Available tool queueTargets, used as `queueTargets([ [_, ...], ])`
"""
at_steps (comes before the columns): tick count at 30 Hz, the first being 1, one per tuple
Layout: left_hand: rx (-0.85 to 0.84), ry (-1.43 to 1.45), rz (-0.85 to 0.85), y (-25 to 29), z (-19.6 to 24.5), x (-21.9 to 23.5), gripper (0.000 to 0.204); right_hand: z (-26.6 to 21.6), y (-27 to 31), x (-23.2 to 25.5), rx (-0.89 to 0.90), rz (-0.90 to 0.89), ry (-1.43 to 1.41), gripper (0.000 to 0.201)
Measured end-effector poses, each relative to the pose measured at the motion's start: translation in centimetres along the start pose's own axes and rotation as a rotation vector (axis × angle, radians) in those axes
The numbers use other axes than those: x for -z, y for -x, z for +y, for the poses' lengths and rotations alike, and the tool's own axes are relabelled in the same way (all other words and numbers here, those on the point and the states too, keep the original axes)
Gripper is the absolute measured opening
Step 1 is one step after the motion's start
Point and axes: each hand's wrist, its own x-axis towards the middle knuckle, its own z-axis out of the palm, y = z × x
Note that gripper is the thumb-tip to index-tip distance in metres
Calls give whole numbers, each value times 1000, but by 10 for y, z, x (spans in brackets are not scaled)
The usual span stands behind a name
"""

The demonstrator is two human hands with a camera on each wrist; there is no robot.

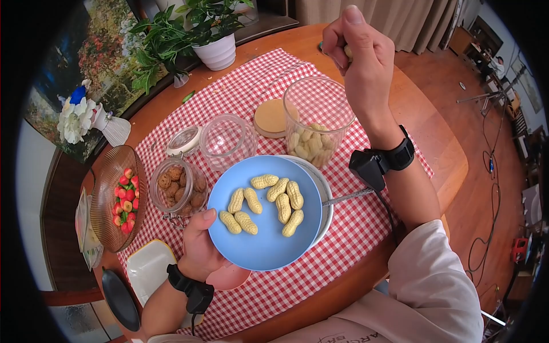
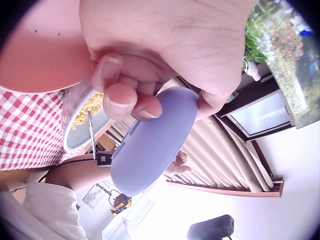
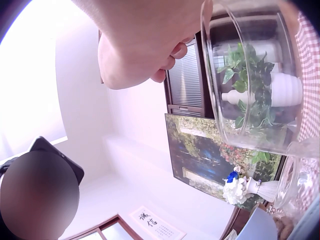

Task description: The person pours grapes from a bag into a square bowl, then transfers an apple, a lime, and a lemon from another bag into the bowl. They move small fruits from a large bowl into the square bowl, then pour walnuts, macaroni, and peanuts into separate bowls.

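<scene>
My left hand [image 1: 203, 248] is gripping the plate [image 1: 263, 254] at its rim, thumb on the edge, and the left wrist view is adding what the head view is hiding: fingers curling against its underside. Nine peanuts [image 1: 283, 208] are lying on the blue plate, showing only from the head; the left wrist is seeing the plate from below. My right hand [image 1: 366, 60] is rising well above the desk [image 1: 437, 143], its fingers curling closed and pinching what looks like a peanut [image 1: 348, 52], though only a pale bit is showing there. The right wrist view is showing the curled fingers without that bit.

The plate is hovering over part of the white bowl [image 1: 328, 220], and a spoon [image 1: 351, 195] is sticking out. From the head, the bowl's contents are staying out of sight; the left wrist is showing pale yellow bits [image 2: 90, 107] inside. Beyond the plate, the tall jar [image 1: 309, 108] is standing on the checked cloth [image 1: 354, 240], holding more nuts [image 1: 311, 143]; the right wrist is looking through its clear wall at the plant [image 3: 245, 75]. The walnuts [image 1: 186, 186] are sitting in their own jar, left of the plate.
</scene>
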Motion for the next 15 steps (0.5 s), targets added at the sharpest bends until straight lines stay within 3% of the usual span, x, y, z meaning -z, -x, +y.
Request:
queueTargets([
  [6, 23, -107, -4, 1, 7, -2, 79, -2, 0, -1, -3, 0, 10, 60],
  [15, -16, -20, -22, -1, 0, 4, 78, -10, 0, -2, -1, -59, 95, 61],
])
